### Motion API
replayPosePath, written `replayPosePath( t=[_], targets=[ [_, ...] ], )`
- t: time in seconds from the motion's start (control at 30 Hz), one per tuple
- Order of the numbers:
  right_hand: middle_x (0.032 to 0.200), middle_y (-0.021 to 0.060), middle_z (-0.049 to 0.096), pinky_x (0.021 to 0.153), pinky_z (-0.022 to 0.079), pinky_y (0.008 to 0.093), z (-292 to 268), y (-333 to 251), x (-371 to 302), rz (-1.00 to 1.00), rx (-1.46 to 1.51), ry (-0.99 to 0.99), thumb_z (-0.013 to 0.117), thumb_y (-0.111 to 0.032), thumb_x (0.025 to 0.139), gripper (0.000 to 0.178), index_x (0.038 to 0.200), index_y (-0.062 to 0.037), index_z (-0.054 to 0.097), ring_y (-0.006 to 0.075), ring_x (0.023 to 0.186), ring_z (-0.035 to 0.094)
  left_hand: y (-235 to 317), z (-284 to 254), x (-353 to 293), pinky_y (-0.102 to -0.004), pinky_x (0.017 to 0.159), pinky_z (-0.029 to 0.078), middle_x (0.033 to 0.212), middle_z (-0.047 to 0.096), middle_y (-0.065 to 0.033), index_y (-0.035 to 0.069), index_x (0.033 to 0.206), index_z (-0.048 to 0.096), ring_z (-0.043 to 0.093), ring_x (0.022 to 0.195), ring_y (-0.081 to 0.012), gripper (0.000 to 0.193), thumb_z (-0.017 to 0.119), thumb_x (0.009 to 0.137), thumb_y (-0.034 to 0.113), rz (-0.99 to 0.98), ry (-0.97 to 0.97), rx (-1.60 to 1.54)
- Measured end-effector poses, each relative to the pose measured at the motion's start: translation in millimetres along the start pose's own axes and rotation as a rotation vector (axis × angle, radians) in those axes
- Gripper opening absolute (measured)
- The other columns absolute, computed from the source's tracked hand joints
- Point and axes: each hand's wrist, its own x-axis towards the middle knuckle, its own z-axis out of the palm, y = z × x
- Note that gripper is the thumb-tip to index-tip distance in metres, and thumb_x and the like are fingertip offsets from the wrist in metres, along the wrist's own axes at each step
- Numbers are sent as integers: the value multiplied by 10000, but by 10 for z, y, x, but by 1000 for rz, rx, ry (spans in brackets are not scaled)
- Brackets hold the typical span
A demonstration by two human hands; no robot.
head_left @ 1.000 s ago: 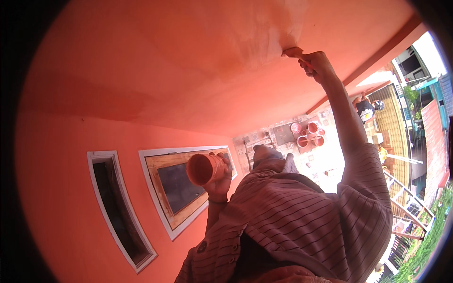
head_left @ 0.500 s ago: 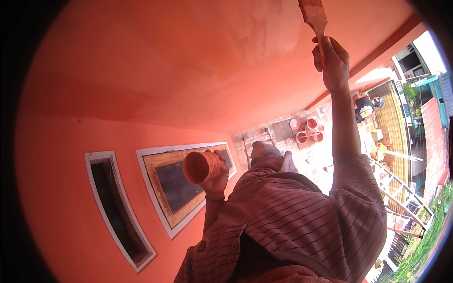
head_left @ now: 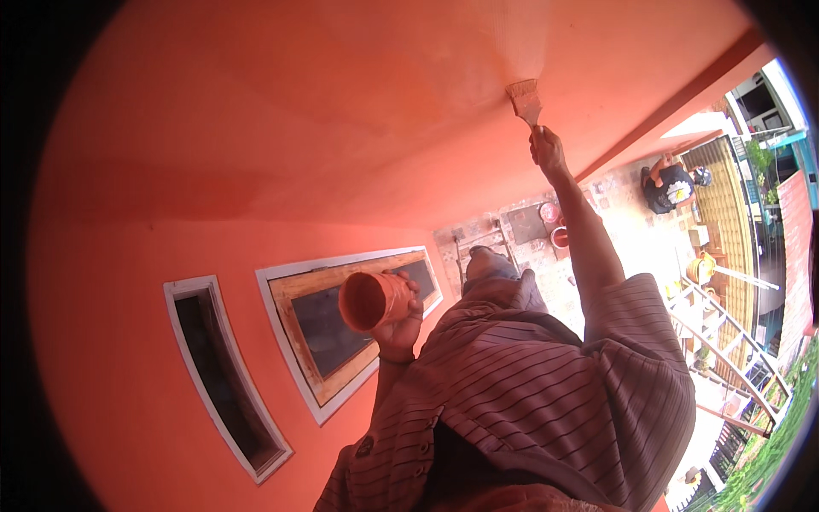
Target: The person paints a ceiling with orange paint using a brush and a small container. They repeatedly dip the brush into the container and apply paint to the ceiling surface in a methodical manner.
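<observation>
Stretched out ahead, my right hand (head_left: 548, 152) is closed round the handle of a flat paintbrush (head_left: 525, 98). The brush's bristles are at the orange-painted wall (head_left: 341, 111), where a shiny, wet-looking patch shows around them. At chest height on the left, my left hand (head_left: 403, 328) wraps round a paint-smeared orange cup (head_left: 388, 299). The cup is tilted with its mouth facing me; its inside looks dark, and I cannot tell how much paint is in it.
A white-framed window (head_left: 328, 328) and a narrow window (head_left: 226, 375) are on the left. Far below stand paint buckets (head_left: 559, 237), partly behind my right arm. A ladder (head_left: 725, 341) leans at the right, with a crouching person (head_left: 670, 185) beyond it.
My right hand has drawn the paintbrush back toward me and a little left, with the bristles now against the wall. My left hand and the cup have barely shifted.
</observation>
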Motion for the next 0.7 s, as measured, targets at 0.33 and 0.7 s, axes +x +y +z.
replayPosePath(
  t=[0.33, 0.7],
  targets=[
    [591, -14, 480, 391, 308, 289, -99, -527, -587, 264, -192, 37, 627, -406, 1045, 444, 866, 0, 621, 92, 441, 437, -64, 4, 118, -497, 936, 595, 1401, 541, -169, 88, 1411, 554, 531, 1286, -355, 637, 755, 929, 453, -21, -52, -24],
    [631, -22, 499, 413, 229, 220, 469, -2860, -1146, -118, 14, -25, 610, -308, 1098, 364, 1000, 37, 674, 38, 443, 346, -46, -50, 28, -498, 958, 590, 1416, 555, -179, 91, 1433, 567, 536, 1304, -367, 656, 749, 936, 480, -4, -91, -78]
  ],
)
